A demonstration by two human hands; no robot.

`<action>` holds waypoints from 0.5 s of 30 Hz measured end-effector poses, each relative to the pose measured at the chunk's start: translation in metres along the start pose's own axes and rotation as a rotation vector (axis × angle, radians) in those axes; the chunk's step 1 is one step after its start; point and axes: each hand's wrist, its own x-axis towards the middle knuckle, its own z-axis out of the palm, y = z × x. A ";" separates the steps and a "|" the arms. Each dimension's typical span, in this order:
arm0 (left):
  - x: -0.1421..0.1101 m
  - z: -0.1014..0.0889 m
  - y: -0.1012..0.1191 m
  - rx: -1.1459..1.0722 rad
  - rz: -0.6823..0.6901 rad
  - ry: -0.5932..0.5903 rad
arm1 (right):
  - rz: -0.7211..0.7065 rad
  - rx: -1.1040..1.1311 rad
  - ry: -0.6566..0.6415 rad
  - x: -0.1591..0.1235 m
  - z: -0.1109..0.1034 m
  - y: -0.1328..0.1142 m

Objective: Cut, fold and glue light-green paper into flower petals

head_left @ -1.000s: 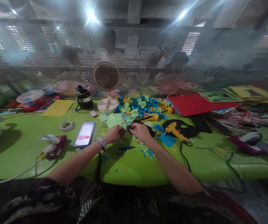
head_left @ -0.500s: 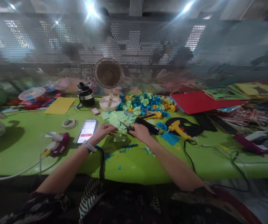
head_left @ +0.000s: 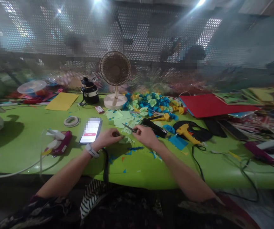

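Note:
My right hand is closed around a pair of scissors, whose dark blades point up and left over the cut paper. To the left, my left hand has its thumb and fingertips drawn together. Whatever sits between those fingertips is too small to make out. A light green paper piece lies between the two hands, close to the left fingertips. Just beyond is a loose pile of light green paper squares. Blue paper scraps are scattered nearer to me.
Folded paper flowers are heaped behind, beside a small fan. A phone, tape roll and purple power strip lie left. A yellow glue gun, blue paper and red sheet are right.
My left hand moved left, away from the scissors, with its fingers opening, then its fingertips came together near the green paper. My right hand keeps the scissors. The camera view shifted slightly.

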 end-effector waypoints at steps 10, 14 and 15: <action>0.005 0.009 -0.007 -0.135 0.031 0.036 | -0.165 0.417 0.037 -0.002 0.002 0.001; 0.002 0.011 0.001 -0.294 0.026 0.133 | 0.037 0.755 -0.035 -0.001 0.002 0.003; 0.000 0.012 0.004 -0.352 0.022 0.127 | 0.055 0.777 -0.022 -0.002 0.003 0.001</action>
